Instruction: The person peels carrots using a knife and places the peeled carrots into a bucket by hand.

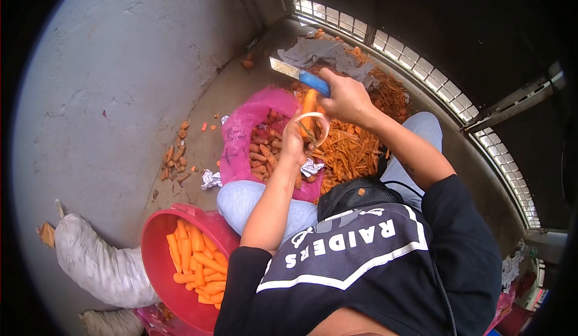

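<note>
My right hand (348, 100) is closed around the blue handle of a knife (301, 77), its short wide blade pointing up and left. My left hand (294, 142) grips an upright carrot (309, 108), partly orange and peeled-looking. A pale pinkish loop (326, 132) curves around the carrot by my left fingers; I cannot tell what it is. Beneath my hands, a pink mesh sack (236, 136) lies open with several unpeeled carrots (263, 155) inside. A heap of orange peelings (349, 155) lies right of it.
A red bucket (158, 258) of peeled carrots (198, 258) leans beside my left knee. White sacks (105, 267) lie further left. Carrot ends (174, 160) and crumpled paper (211, 179) litter the floor. A grey wall (132, 53) and barred openings (415, 59) enclose the space.
</note>
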The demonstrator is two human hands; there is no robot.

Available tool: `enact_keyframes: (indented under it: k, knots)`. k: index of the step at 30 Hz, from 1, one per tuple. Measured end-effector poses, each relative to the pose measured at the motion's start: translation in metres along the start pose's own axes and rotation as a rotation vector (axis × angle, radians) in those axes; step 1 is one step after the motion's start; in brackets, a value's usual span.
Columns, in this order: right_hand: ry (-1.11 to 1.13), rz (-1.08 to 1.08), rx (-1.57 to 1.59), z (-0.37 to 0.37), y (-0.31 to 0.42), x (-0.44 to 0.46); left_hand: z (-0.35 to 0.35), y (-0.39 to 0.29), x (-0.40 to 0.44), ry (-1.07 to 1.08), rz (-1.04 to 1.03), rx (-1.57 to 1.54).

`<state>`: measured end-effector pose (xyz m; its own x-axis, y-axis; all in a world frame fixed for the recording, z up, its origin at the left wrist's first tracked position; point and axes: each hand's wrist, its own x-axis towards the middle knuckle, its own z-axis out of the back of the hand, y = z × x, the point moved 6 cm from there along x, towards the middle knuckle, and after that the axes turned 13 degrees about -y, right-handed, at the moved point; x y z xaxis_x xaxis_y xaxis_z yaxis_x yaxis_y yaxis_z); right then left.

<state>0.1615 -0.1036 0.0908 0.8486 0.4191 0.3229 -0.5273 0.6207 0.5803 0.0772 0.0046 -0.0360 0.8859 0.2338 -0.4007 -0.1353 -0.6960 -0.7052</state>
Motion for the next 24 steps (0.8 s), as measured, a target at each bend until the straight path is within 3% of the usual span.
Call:
enact_keyframes:
  k: [9,12,15,18,21,23,24]
  knots:
    - [0.051,0.012,-0.044,-0.008,0.003,0.0,-0.008,-0.006,-0.012,-0.005,-0.055,-0.089]
    - [0.059,0.001,-0.005,-0.011,0.003,0.003,-0.01,-0.007,-0.015,-0.193,-0.071,-0.054]
    - [0.042,-0.015,0.026,-0.015,-0.001,0.013,-0.008,-0.016,-0.021,-0.007,-0.058,0.102]
    - [0.023,-0.065,-0.007,-0.015,-0.013,0.03,-0.013,-0.019,-0.03,-0.094,-0.027,0.052]
    - [0.036,-0.186,-0.065,-0.007,-0.046,0.061,-0.015,-0.021,-0.033,0.059,-0.001,0.052]
    - [-0.044,-0.102,-0.281,0.007,-0.068,0.082,-0.021,-0.022,-0.038,0.106,0.026,0.063]
    - [0.015,-0.228,-0.321,0.008,-0.089,0.091,-0.026,-0.023,-0.043,0.127,0.047,0.057]
